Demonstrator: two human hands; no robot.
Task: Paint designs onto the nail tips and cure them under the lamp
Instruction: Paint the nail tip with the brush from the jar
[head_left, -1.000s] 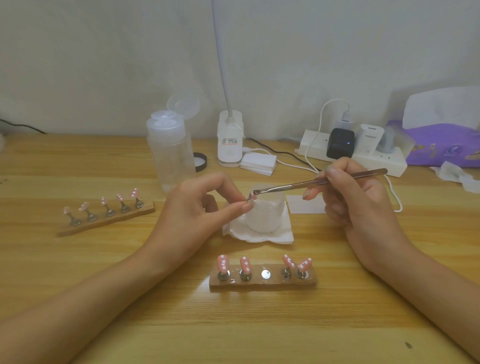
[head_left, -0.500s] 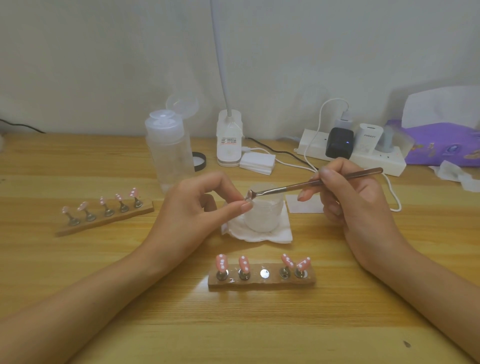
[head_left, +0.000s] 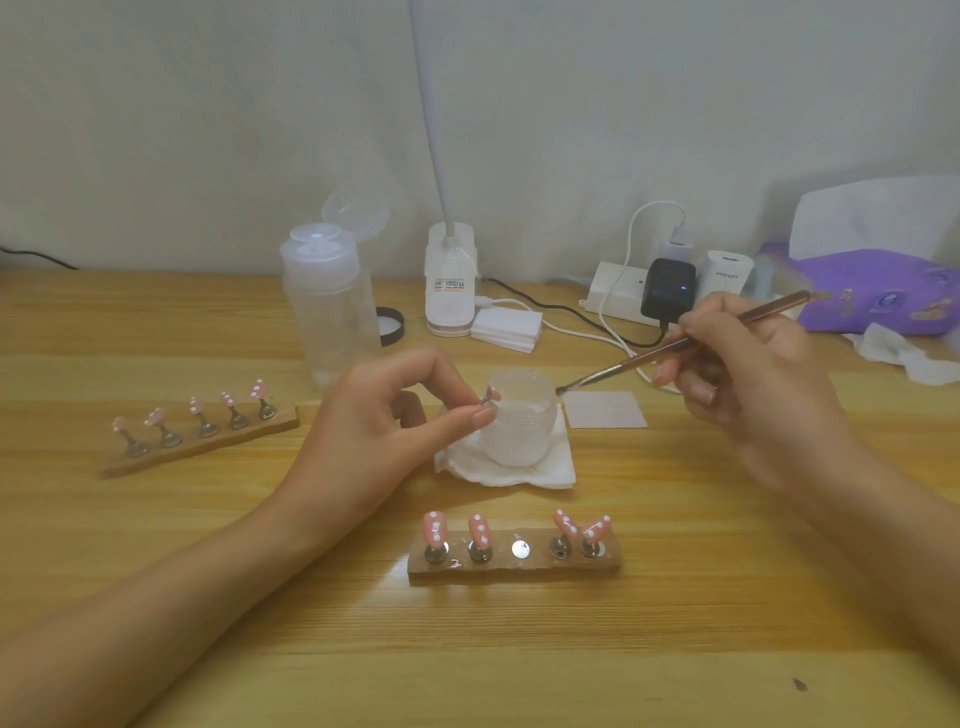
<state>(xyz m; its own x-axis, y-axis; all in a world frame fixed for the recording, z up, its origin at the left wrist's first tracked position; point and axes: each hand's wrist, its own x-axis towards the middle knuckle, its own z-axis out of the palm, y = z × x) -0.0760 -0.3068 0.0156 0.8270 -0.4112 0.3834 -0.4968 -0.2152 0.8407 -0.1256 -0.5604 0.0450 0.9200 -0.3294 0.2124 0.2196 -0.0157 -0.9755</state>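
**While Pinching One Tip, Brush Poised Across the Jar**

Working outward from the near edge, start at six o'clock: a wooden holder (head_left: 514, 569) lying crosswise, carrying four pink, white-dotted nail tips (head_left: 480, 529) on metal pegs, its middle seat (head_left: 520, 549) bare. Likely home of the tip in hand.

Just beyond, toward ten o'clock: left hand (head_left: 395, 415), thumb and forefinger pinching a small peg with the held tip (head_left: 492, 397) on it, raised at the left rim of a frosted jar (head_left: 519, 436). Jar seated on a folded white wipe (head_left: 556, 470).

At two o'clock: right hand (head_left: 748, 374), fingers curled round the brush (head_left: 675, 345) in a pen grip. Long axis of the brush slanting from handle end at two o'clock down to bristles (head_left: 563, 388) at eight o'clock, at the jar's right rim. Contact between bristles and rim: impossible to tell. Held tip lying at nine o'clock of the bristles, jar mouth between, apart. Judging by that, next stroke calls for a short leftward carry along the same slant, or for bringing the tip rightward; left hand alone on the tip, right hand alone on the brush.

Farther back: second holder (head_left: 208, 449) with five dotted tips at ten o'clock, clear bottle (head_left: 332, 322) with lid flipped open at eleven, lamp (head_left: 451, 291) at twelve, power strip (head_left: 613, 299) at one.
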